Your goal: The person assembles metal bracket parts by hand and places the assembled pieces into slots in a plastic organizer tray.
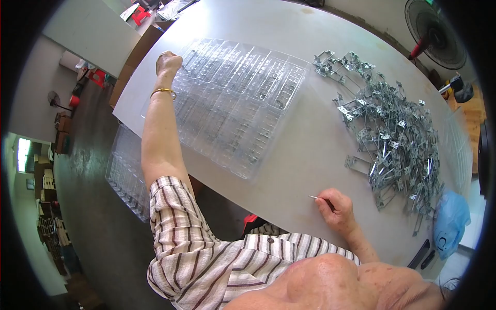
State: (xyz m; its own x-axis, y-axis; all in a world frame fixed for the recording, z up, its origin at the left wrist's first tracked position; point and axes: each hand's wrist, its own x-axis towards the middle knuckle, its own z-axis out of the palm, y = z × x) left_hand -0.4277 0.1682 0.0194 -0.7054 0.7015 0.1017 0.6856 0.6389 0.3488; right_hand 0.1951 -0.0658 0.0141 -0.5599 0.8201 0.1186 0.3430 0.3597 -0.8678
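Observation:
My left hand [169,63] is closed beside the far left corner of a clear plastic tray [243,170]. What its fingers hold, if anything, is hidden. Divided into compartments, the tray lies on the table with rows of small metal parts [268,82] in it. Near the table's front edge, my right hand [338,211] pinches a thin metal pin [313,197] between thumb and fingers, its tip pointing left. Farther right lies a big tangled heap of metal brackets [395,134] with thin rods.
Below the table's left edge sits another clear tray [129,165]. A blue plastic bag [451,222] and a dark, flat object [419,254] lie at the right edge. A black fan [435,33] stands beyond the table. Clear plastic sheets [455,150] lie right of the heap.

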